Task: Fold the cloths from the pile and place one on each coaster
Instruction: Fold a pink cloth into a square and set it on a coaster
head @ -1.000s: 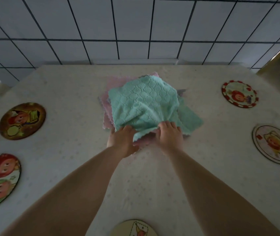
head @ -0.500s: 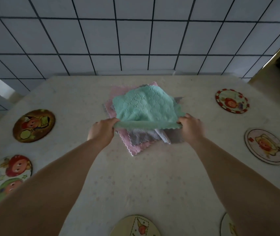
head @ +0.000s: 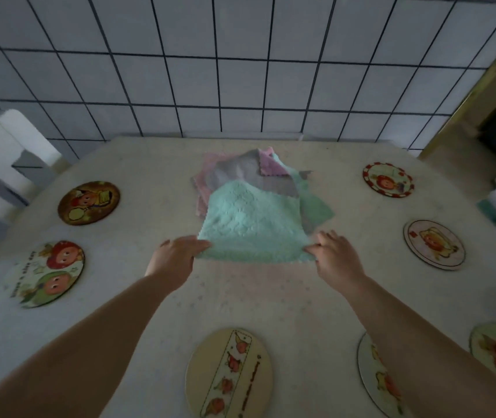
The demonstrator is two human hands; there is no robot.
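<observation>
L hand & R hand each pinch a near corner of the teal cloth, far edge draped on pile mid-worktop; risk: thin pinch slips, or drag scatters pile.

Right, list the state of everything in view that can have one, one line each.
Mint-green textured cloth: unfolded, near corners held, far edge on pile.
Pile of pink, grey and green cloths: unfolded, heaped.
Left hand: pinching a cloth corner.
Right hand: pinching the other corner.
Seven round picture coasters, e.g.: bare, no cloths yet.
</observation>
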